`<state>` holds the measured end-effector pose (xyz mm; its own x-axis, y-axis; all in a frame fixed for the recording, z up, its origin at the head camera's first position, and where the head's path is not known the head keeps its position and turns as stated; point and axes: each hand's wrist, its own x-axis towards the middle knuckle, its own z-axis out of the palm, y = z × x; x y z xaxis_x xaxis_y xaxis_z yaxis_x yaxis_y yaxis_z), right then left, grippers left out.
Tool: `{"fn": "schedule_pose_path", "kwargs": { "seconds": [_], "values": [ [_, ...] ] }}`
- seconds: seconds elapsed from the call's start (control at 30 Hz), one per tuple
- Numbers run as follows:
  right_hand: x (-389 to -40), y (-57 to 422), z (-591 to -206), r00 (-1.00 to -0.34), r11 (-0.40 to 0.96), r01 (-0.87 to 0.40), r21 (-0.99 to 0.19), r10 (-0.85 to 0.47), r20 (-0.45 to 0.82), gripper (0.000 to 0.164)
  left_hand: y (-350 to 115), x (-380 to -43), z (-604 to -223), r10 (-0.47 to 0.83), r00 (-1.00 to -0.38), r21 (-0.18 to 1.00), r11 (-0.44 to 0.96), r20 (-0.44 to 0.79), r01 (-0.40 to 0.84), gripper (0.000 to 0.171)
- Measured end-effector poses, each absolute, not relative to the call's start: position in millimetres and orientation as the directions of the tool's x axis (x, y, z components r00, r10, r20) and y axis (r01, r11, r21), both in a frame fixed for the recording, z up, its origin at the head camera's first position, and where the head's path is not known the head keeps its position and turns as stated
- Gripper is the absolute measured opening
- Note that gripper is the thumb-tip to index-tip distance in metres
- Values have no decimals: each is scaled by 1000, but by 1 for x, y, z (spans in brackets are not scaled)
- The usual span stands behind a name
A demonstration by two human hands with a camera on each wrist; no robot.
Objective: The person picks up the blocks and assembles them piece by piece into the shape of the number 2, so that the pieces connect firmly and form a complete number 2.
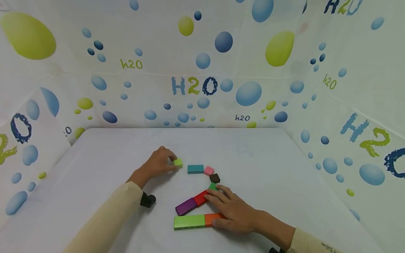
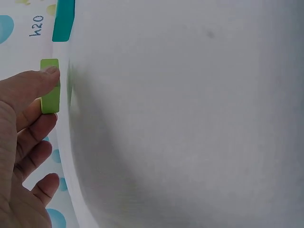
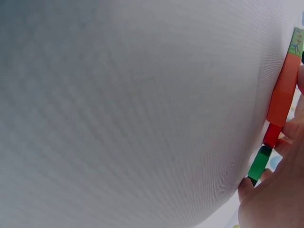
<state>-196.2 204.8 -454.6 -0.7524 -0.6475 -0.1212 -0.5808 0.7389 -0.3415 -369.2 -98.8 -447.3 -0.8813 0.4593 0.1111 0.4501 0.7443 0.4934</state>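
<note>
In the head view my left hand (image 1: 160,162) pinches a small lime-green block (image 1: 178,163) between thumb and fingers. The left wrist view shows the thumb lying across that block (image 2: 50,103), close to the white tabletop. A teal block (image 1: 195,169) lies just to its right. My right hand (image 1: 235,210) rests spread over several blocks: fingertips at a green block (image 1: 213,186) and a red block (image 1: 200,198), thumb on an orange block (image 1: 211,220). In the right wrist view its fingers lie along the green block (image 3: 259,164) and the red one. The orange block's right end is covered.
A pink block (image 1: 209,170) and a dark brown block (image 1: 214,178) curve down from the teal one. A purple block (image 1: 186,206) adjoins the red, and a long light-green block (image 1: 189,222) adjoins the orange. A patterned cloth (image 1: 158,42) backs the white table (image 1: 253,154).
</note>
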Motion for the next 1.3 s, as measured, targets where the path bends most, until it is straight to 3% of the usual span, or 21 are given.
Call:
{"fn": "schedule_pose_path", "kwargs": {
  "seconds": [1.3],
  "values": [
    [-195, 202, -453, -762, 754, -576, -317, -635, -126, 69, -91, -348, -448, 507, -856, 489, 724, 99, 486, 36]
  ]
}}
